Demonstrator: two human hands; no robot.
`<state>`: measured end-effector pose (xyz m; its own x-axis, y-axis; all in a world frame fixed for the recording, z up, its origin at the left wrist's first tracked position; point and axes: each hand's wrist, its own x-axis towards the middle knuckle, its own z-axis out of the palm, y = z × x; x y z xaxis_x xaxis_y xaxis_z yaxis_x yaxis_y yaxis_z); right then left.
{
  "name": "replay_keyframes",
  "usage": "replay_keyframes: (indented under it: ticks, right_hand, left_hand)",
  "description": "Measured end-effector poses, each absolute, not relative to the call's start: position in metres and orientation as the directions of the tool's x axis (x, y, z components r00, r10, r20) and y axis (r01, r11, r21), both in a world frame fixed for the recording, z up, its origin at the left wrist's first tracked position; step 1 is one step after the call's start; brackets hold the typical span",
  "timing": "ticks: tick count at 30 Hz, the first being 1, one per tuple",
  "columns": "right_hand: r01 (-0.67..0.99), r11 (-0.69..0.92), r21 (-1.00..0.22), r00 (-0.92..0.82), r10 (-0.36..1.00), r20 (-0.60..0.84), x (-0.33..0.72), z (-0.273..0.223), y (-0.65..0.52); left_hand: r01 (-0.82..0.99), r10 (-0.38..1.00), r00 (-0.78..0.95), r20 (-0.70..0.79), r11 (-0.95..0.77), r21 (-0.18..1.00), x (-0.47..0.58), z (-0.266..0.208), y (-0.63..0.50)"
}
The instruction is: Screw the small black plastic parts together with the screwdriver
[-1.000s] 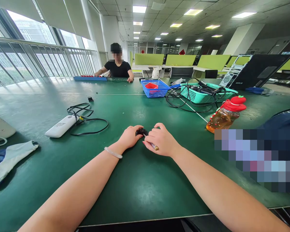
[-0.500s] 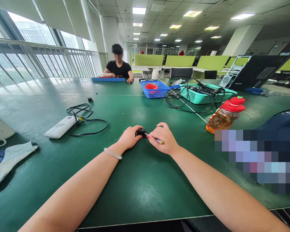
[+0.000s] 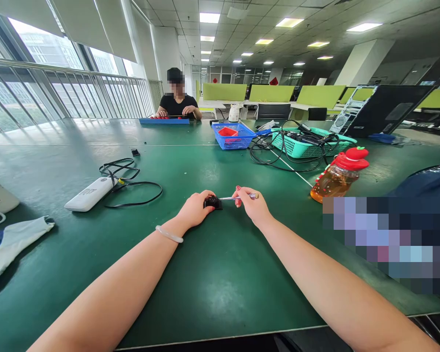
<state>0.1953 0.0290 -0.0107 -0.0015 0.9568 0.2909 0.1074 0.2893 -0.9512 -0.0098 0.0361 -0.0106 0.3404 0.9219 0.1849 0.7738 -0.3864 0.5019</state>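
My left hand point(image 3: 193, 210) is closed around a small black part point(image 3: 213, 203), pinning it to the green table between thumb and fingers; the hand partly covers it. Between the fingers of my right hand point(image 3: 255, 208) is a slim screwdriver point(image 3: 231, 198) with a thin metal shaft. It lies nearly level, and its tip meets the right side of the black part. Whether the tip sits inside the part is too small to tell.
To the left lie a white power bank point(image 3: 91, 194) with a black cable and a glove point(image 3: 20, 244). A red-capped bottle point(image 3: 335, 178), blue basket point(image 3: 234, 139) and green basket point(image 3: 297, 149) with cables stand to the right. A person point(image 3: 176, 105) sits across.
My right hand has turned and shifted slightly right. The screwdriver has swung from slanting toward me to nearly level. My left hand keeps its hold on the black part.
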Motion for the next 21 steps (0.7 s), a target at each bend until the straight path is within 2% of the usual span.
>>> replay_keyframes:
  ticks: [3, 6, 13, 16, 21]
  right_hand:
    - [0.09, 0.295, -0.951, 0.018, 0.954, 0.298, 0.196, -0.008, 0.028]
    - [0.097, 0.36, -0.928, 0.054, 0.929, 0.366, 0.197, -0.003, 0.021]
    - [0.29, 0.476, -0.83, -0.157, 0.879, 0.45, 0.189, -0.001, 0.008]
    - [0.338, 0.497, -0.799, -0.132, 0.866, 0.483, 0.188, -0.002, 0.008]
    - [0.308, 0.48, -0.821, -0.048, 0.87, 0.491, 0.189, -0.002, 0.01]
  left_hand:
    - [0.769, 0.922, 0.339, 0.185, -0.385, 0.509, -0.01, -0.011, 0.037]
    - [0.764, 0.922, 0.341, 0.184, -0.386, 0.517, -0.01, -0.012, 0.037]
    - [0.761, 0.92, 0.343, 0.192, -0.391, 0.517, -0.009, -0.01, 0.036]
    - [0.766, 0.922, 0.335, 0.193, -0.386, 0.515, -0.009, -0.011, 0.036]
    - [0.78, 0.938, 0.295, 0.18, -0.346, 0.521, -0.01, -0.013, 0.038]
